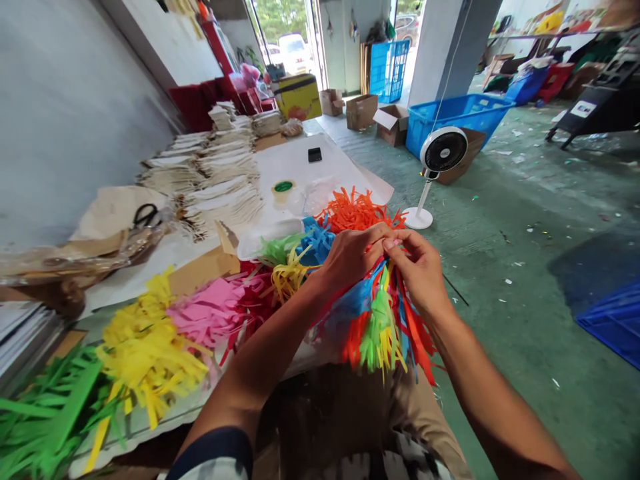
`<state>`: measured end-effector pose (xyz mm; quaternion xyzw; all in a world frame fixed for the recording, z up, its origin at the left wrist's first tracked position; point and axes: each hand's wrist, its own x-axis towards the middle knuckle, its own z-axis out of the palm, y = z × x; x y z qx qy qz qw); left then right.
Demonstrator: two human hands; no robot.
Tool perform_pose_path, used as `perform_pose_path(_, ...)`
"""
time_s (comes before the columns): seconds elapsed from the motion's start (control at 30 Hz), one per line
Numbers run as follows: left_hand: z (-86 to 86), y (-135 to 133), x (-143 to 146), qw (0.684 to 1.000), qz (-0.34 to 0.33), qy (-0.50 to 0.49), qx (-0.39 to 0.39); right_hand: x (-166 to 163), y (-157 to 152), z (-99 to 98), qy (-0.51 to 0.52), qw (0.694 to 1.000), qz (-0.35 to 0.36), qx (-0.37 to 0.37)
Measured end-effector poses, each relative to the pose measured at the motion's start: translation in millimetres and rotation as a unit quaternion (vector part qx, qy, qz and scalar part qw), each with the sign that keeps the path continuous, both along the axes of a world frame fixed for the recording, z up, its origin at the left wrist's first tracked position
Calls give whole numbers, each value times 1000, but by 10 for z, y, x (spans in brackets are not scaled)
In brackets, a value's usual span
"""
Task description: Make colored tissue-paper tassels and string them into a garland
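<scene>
Both of my hands meet over the table's near right edge, closed on the top of a multicoloured tassel (383, 320). Its red, green, yellow and blue strips hang down over my lap. My left hand (357, 253) pinches the gathered top from the left. From the right, my right hand (415, 263) grips the same top with thumb and fingers. The exact spot they hold is partly hidden by the fingers. Just behind the hands lies a heap of orange fringe (353, 210). Blue fringe (317, 241) sits close to my left hand.
Pink fringe (213, 310), yellow fringe (150, 347) and green fringe (55, 413) cover the table's left side. Farther back are stacked pale bundles (225, 170), black scissors (145, 215), a tape roll (283, 187) and a black box (315, 155). A white fan (444, 150) stands at the right.
</scene>
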<state>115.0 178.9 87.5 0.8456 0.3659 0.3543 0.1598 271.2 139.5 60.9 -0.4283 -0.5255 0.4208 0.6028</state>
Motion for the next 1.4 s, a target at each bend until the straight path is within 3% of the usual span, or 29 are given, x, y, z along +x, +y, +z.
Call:
perform_pose_path(0.33,-2,-51,1,997,64,-51,-6,-6,36,-134,30,998,-42,-24)
perform_pose_path(0.5,-7,-52,34,999,45,-16,14,13,16,-73,25,999,-16,-11)
perform_pose_path(0.67,-39,-33,53,999,38,-16,1,25,26,-54,-25,999,-34,-10)
perform_pose_path(0.97,164,251,88,994,92,-57,30,45,84,43,-45,997,-62,10)
perform_pose_path(1.17,-111,321,57,983,17,-179,19,88,77,-29,-88,996,-8,-14)
perform_pose_path(1.27,-210,271,54,988,29,-152,21,123,57,-18,-142,989,-33,11)
perform_pose_path(1.4,-181,184,91,994,31,-103,30,151,58,52,-192,979,-67,16)
